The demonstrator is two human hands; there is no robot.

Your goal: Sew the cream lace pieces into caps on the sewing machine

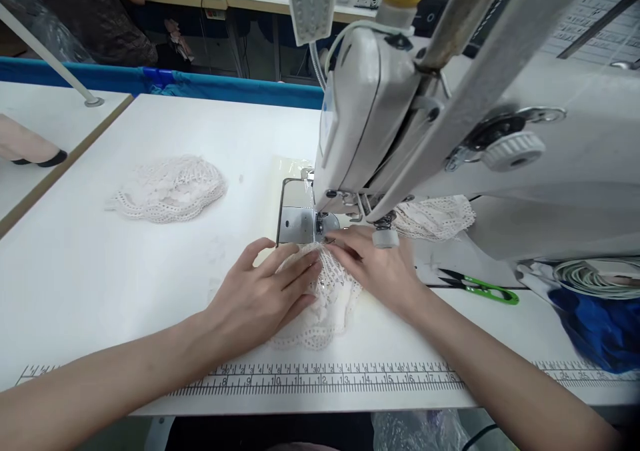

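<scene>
A piece of white lace (325, 304) lies on the sewing machine table, its upper edge at the presser foot and metal needle plate (295, 223). My left hand (267, 291) rests flat on the lace from the left, fingers stretched out and slightly apart. On the other side, my right hand (377, 261) pinches the lace's upper edge between thumb and fingers, just in front of the needle. The white sewing machine head (370, 104) stands right above both hands. The fingertips of my right hand partly hide what they grip.
Another white lace piece (173, 188) lies at left, and more lace (435, 216) sits behind my right hand. Green-handled thread snips (480, 288) lie to the right, near blue cloth (595, 324). A printed ruler (300, 379) runs along the front edge. A person (85, 18) is at upper left.
</scene>
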